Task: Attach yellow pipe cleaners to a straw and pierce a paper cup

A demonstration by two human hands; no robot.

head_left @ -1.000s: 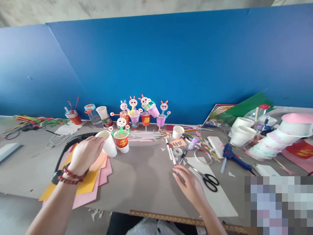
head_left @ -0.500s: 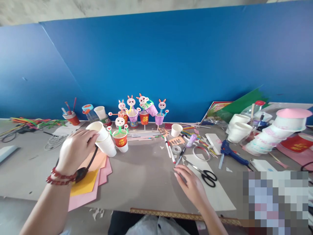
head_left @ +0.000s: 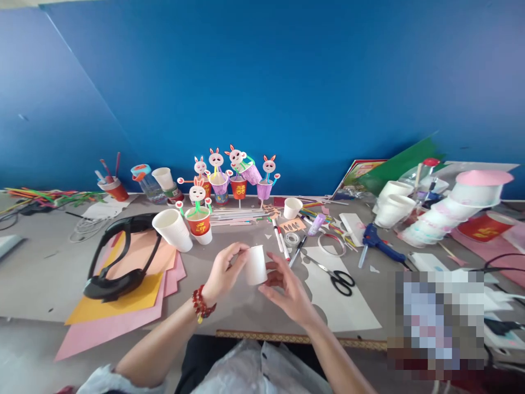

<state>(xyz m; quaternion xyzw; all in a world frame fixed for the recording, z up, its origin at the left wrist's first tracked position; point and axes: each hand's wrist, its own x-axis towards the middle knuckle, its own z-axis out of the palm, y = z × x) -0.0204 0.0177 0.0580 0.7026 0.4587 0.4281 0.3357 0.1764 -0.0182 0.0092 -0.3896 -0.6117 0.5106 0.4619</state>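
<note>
A white paper cup (head_left: 256, 266) is held over the front middle of the table. My left hand (head_left: 226, 273), with red bead bracelets at the wrist, pinches it from the left side. From the right, my right hand (head_left: 286, 288) curls its fingers around the cup's edge, with the thumb low near its base. To the left, a stack of white paper cups (head_left: 173, 230) leans beside a red cup (head_left: 198, 224) with a rabbit-face figure, set on a white cup. More rabbit-figure cups (head_left: 221, 191) stand behind in a row.
Scissors (head_left: 342, 282) lie on white paper (head_left: 348, 314) at the right, near markers (head_left: 281, 241), tape (head_left: 292, 238) and a blue glue gun (head_left: 383, 246). A black headset-like band (head_left: 96, 287) rests on coloured paper (head_left: 139, 298) at left. A cup tower (head_left: 459, 213) stands far right.
My left hand has moved from the cup stack to the middle, bringing one paper cup with it. My right hand has lifted from the table and come to the cup.
</note>
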